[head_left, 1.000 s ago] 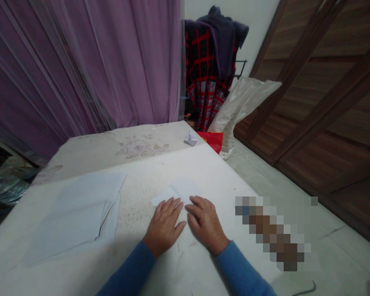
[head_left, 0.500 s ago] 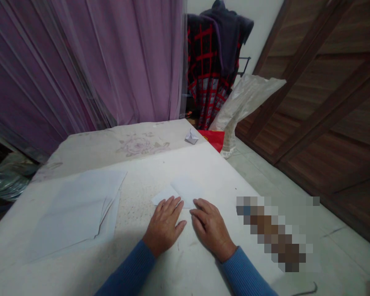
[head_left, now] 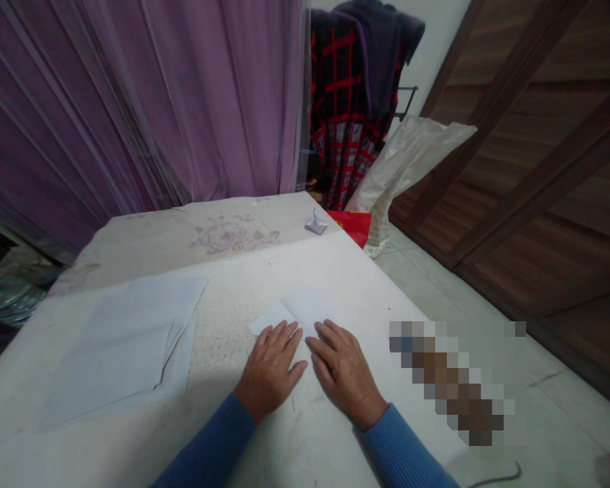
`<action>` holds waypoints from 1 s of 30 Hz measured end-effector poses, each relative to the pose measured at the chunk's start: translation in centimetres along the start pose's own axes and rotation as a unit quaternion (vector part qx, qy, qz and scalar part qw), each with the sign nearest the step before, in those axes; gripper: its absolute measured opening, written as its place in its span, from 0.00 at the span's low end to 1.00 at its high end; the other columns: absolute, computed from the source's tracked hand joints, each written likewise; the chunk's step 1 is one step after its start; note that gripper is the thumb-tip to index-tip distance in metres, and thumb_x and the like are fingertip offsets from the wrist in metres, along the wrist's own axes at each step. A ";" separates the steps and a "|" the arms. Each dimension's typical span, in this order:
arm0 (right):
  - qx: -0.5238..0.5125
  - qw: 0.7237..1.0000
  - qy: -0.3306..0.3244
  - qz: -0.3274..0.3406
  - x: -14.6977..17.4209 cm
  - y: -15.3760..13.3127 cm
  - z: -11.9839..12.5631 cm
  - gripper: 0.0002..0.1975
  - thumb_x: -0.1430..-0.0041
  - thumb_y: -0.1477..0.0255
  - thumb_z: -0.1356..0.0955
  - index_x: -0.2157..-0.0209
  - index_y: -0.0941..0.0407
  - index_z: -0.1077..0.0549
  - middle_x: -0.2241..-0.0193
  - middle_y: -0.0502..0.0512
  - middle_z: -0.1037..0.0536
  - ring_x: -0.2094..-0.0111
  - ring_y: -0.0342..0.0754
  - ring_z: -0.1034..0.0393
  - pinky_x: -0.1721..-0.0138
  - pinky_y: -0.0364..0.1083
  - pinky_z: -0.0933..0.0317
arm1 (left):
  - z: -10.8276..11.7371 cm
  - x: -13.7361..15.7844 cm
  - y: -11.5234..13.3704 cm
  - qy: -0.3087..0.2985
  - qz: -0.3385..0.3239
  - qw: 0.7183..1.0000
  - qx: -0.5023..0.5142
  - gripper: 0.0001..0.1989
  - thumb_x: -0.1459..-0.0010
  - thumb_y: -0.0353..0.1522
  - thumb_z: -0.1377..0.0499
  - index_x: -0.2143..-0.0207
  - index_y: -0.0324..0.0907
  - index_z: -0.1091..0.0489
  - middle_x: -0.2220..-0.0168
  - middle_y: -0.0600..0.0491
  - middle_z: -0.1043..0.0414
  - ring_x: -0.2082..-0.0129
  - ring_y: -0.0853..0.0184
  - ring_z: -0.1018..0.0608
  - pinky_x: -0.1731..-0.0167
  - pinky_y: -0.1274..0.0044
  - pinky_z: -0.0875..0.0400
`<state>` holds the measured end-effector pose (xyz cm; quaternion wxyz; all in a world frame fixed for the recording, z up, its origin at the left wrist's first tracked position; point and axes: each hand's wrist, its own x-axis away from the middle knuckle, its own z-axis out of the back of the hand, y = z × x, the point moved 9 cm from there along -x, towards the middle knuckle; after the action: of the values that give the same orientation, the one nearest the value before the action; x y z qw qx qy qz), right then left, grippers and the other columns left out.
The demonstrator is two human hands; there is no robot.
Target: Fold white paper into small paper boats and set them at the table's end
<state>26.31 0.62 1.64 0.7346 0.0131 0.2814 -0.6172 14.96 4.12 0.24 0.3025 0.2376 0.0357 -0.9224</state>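
A folded piece of white paper (head_left: 303,308) lies flat on the table, in front of my fingers. My left hand (head_left: 271,366) rests palm down on its near left edge, fingers stretched out and thumb apart. Beside it, my right hand (head_left: 346,369) lies with its fingertips on the paper's near right edge, fingers extended and thumb tucked beneath. Neither hand grips anything. The part of the paper under my fingertips is hidden.
A stack of white sheets (head_left: 127,346) lies on the table (head_left: 224,434) at the left. Near the far right corner stands a small folded paper shape (head_left: 316,222). Beyond that corner are a red bag (head_left: 356,227) and a whitish plastic bag (head_left: 407,163). A blurred patch covers the right side.
My right hand has slid slightly left along the paper's near edge, closer to my left hand. The left hand stays almost where it was on the paper.
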 end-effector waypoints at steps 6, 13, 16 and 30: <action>0.012 1.000 -0.015 -0.008 0.0 0.0 -0.5 0.17 0.39 0.76 0.36 0.50 0.53 0.26 0.45 0.61 0.28 0.42 0.57 0.37 0.43 0.61 0.43 | 0.0 0.0 0.0 -0.002 -0.001 1.000 0.003 0.24 0.35 0.38 0.49 0.38 0.42 0.38 0.39 0.46 0.34 0.38 0.57 0.35 0.40 0.62 0.41; 0.019 1.000 -0.021 -0.009 -0.1 -0.1 -0.6 0.16 0.38 0.76 0.36 0.50 0.53 0.27 0.46 0.61 0.28 0.42 0.58 0.38 0.43 0.60 0.45 | -0.1 0.0 0.0 -0.002 0.001 1.000 0.004 0.23 0.35 0.38 0.49 0.40 0.41 0.37 0.39 0.46 0.34 0.38 0.58 0.35 0.39 0.62 0.42; 0.018 0.999 -0.024 -0.011 -0.2 -0.1 -0.6 0.16 0.38 0.76 0.35 0.50 0.52 0.26 0.46 0.60 0.27 0.42 0.57 0.38 0.44 0.60 0.44 | -0.3 0.1 0.0 -0.003 0.001 1.000 0.002 0.24 0.35 0.38 0.49 0.39 0.41 0.38 0.39 0.46 0.34 0.37 0.58 0.35 0.39 0.62 0.42; 0.034 0.999 -0.029 -0.007 -0.1 -0.2 -0.9 0.17 0.39 0.75 0.35 0.49 0.51 0.27 0.46 0.60 0.28 0.42 0.58 0.39 0.44 0.61 0.44 | -0.2 0.1 0.0 -0.003 0.001 1.000 0.000 0.23 0.34 0.38 0.50 0.39 0.40 0.37 0.39 0.47 0.35 0.37 0.58 0.36 0.39 0.62 0.43</action>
<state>25.75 0.99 1.02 0.7376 0.0181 0.2391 -0.6313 14.96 4.13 -0.01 0.3031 0.2349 0.0345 -0.9229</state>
